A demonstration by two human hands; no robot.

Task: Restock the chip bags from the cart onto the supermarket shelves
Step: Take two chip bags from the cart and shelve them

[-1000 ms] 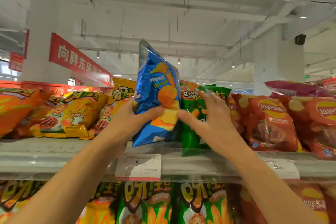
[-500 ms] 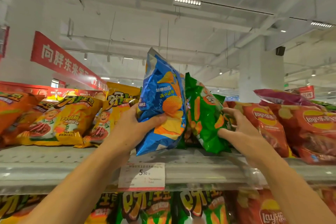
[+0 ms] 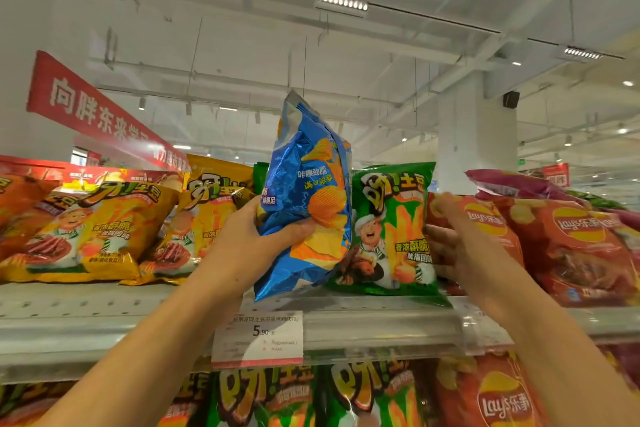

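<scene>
Head view, centre of the frame: the left hand (image 3: 256, 246) is gripping a blue chip bag (image 3: 306, 198) by its lower half, thumb lying across the printed front and fingers wrapping behind, and is holding it upright with its bottom edge just above the front lip of the upper shelf (image 3: 104, 302). The bag is probably being kept clear of the shelf because no slot is yet open for it. Immediately to its right, a green chip bag (image 3: 393, 236) is standing face-forward on the shelf; the right hand (image 3: 453, 246) is curling its fingers round that bag's right edge, between it and the red Lay's bags (image 3: 571, 246) at the right of the frame, apparently squaring it up or shifting it to make room. Both forearms are reaching upward and forward from the bottom corners of the frame, wrists roughly level with the shelf. Yellow chip bags (image 3: 86, 236) are lying tilted at the left of the frame. A price tag (image 3: 258, 336) is hanging on the shelf edge below the blue bag, and further bags are filling the lower shelf (image 3: 346, 399) along the bottom of the frame
</scene>
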